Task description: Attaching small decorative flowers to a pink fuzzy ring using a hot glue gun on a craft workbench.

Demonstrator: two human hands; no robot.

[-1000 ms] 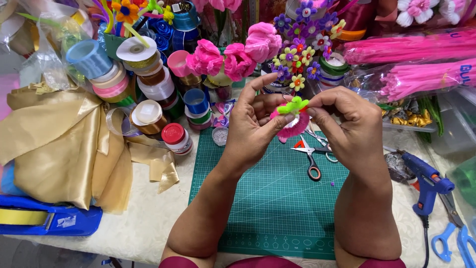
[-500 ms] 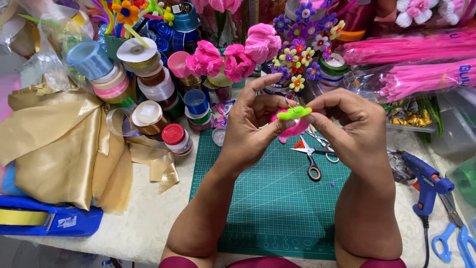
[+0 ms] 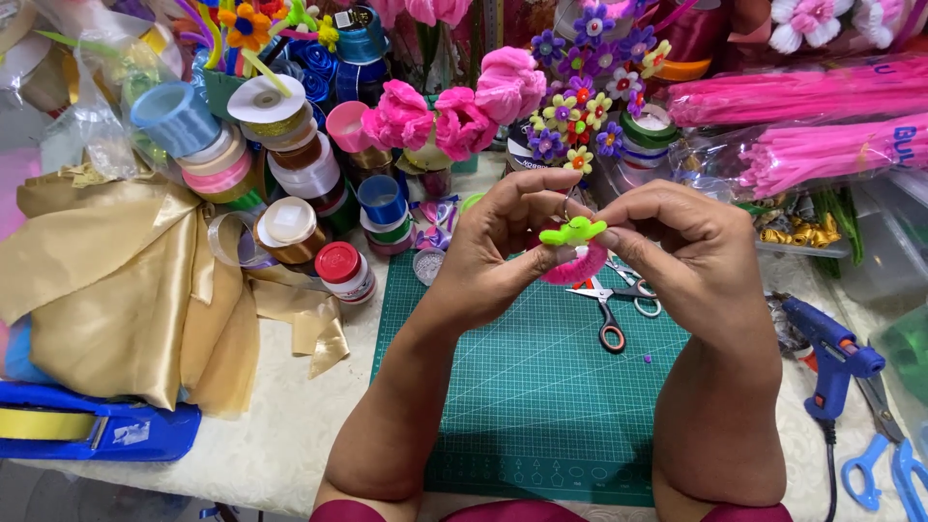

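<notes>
Holding: both hands raised together above the green mat (image 3: 541, 387), pinching one small craft piece between them.
Left hand (image 3: 498, 246): fingers closed on the near side of the pink ring (image 3: 577, 269), thumb under it.
Right hand (image 3: 691, 256): fingertips clenched on the ring's far side and on the green stem (image 3: 572, 232) lying across its top.
Ring: fuzzy pink loop, held in the air over the mat's upper edge, just above the scissors (image 3: 611, 304).
Change since earlier frame: hands and ring sit in nearly the same place; the green stem looks pressed flatter along the ring; everything on the tabletop is unmoved.
Tabletop (image 3: 290, 425): pale patterned cloth, with the mat in the middle.
Left side: gold fabric (image 3: 126, 290) in a crumpled heap; blue tape dispenser (image 3: 97, 430) at the near edge.
Back left: ribbon spools (image 3: 290, 164), stacked and leaning, in many colours; red-capped jar (image 3: 343, 271) just beside them.
Back centre: pink flowers (image 3: 454, 111) and a bunch of small flowers (image 3: 590, 106) in purple, yellow and pink.
Back right: pink stems (image 3: 812, 145) in clear bags.
Right side: blue glue gun (image 3: 831, 353) lying on the cloth; blue scissors (image 3: 884, 464) near the corner.
</notes>
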